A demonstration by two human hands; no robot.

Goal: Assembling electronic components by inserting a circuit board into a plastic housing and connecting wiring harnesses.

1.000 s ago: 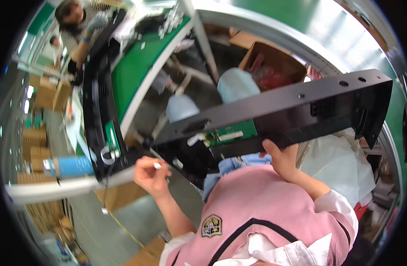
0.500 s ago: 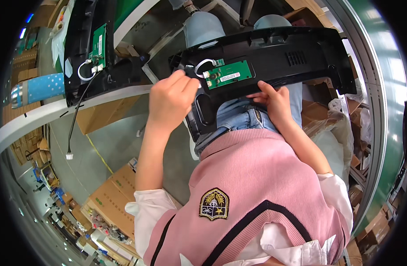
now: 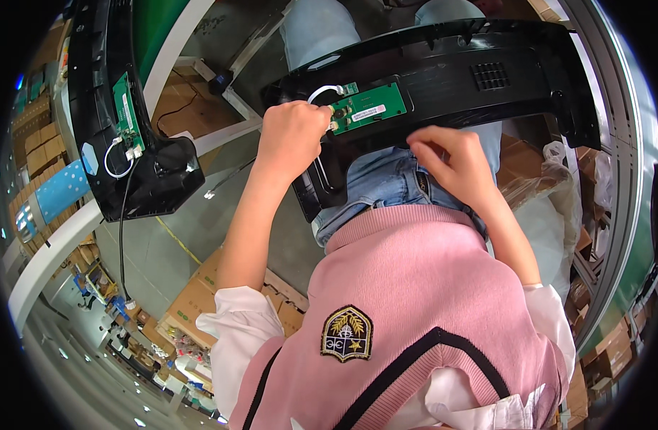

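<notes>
A long black plastic panel [image 3: 450, 82] lies across my lap, bearing a green circuit board [image 3: 375, 107] with a white label. A short white cable [image 3: 322, 91] loops from a small board beside it. My left hand [image 3: 294, 136] is closed at the board's left end, its fingertips partly hidden. From behind that hand a thin dark cable [image 3: 232, 174] trails left to a small white plug [image 3: 210, 194]. Just off the panel's near edge, my right hand [image 3: 454, 163] hovers with bent fingers, thumb apart, holding nothing.
A similar black panel [image 3: 157, 175] with a green board [image 3: 127, 115] rests on the white frame [image 3: 56, 254] at left; its dark cable [image 3: 122, 244] hangs down. A blue dotted bottle [image 3: 60, 193] lies beside it. Cardboard boxes [image 3: 193, 294] stand below. Wrapped plastic [image 3: 551, 193] sits at right.
My left hand has come up against the board's left end. My right hand has let go of the panel's near edge and drawn back slightly. The view has shifted somewhat.
</notes>
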